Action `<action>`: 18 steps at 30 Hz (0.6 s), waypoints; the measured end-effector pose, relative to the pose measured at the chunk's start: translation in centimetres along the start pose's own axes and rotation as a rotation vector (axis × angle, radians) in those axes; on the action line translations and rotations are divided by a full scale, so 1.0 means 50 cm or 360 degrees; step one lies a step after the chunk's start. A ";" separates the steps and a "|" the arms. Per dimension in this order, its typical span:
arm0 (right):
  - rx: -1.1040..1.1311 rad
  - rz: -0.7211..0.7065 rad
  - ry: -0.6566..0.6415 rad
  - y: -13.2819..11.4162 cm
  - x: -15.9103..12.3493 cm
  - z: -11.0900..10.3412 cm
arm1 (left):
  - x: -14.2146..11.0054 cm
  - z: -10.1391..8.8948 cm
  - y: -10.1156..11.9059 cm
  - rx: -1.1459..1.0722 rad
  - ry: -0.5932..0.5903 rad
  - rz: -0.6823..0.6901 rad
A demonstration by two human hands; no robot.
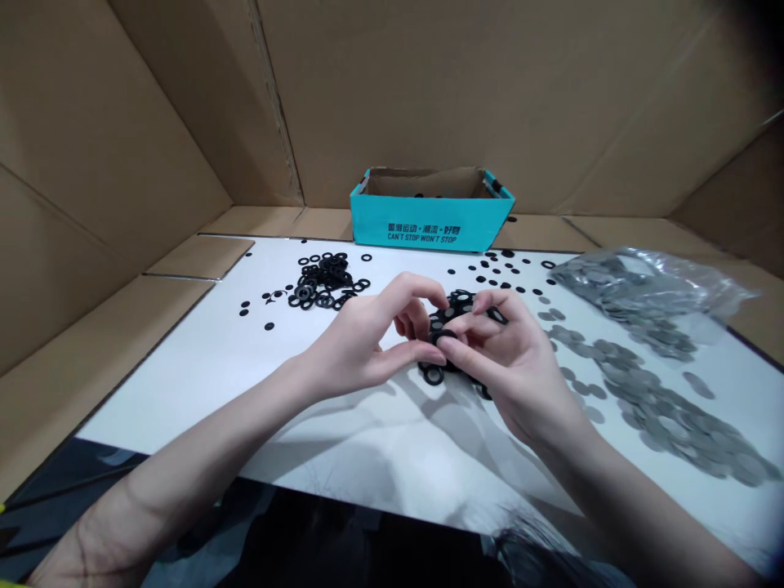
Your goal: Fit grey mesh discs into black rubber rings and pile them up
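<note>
Above a pile of black rings [434,375], several with grey discs in their centres, my two hands meet at one black ring [443,334]. The thumb and fingers of my right hand [511,351] pinch that ring from the right. My left hand [380,331] closes on its left edge, with the thumb below and the index finger arched over. The fingers partly cover the ring, so whether a disc sits in it cannot be made out. Loose grey discs [667,408] lie in a long heap to the right of my right hand.
A turquoise box [429,222] stands at the back with a few black pieces inside. Another heap of black rings [327,278] lies left. Small black discs [503,285] are scattered at back right, near a clear plastic bag [655,286] of grey discs. Cardboard walls [490,90] surround the white table [202,367].
</note>
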State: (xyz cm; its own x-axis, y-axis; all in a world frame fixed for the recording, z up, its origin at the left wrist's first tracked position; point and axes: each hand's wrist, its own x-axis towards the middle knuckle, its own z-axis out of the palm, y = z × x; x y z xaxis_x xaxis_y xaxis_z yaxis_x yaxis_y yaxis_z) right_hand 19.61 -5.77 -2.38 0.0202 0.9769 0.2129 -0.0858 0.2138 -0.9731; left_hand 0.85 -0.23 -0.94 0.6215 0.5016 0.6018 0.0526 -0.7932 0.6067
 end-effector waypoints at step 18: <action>-0.0121 -0.0306 0.0241 0.003 -0.005 -0.005 | -0.003 0.005 0.006 0.0008 0.0090 0.0210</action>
State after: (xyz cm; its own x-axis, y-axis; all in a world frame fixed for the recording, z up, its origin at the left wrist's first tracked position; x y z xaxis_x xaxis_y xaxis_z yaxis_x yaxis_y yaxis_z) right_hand 19.83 -5.96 -2.62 0.1784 0.9056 0.3847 0.0092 0.3895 -0.9210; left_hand 0.96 -0.61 -0.97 0.5782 0.4115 0.7045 -0.0225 -0.8551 0.5179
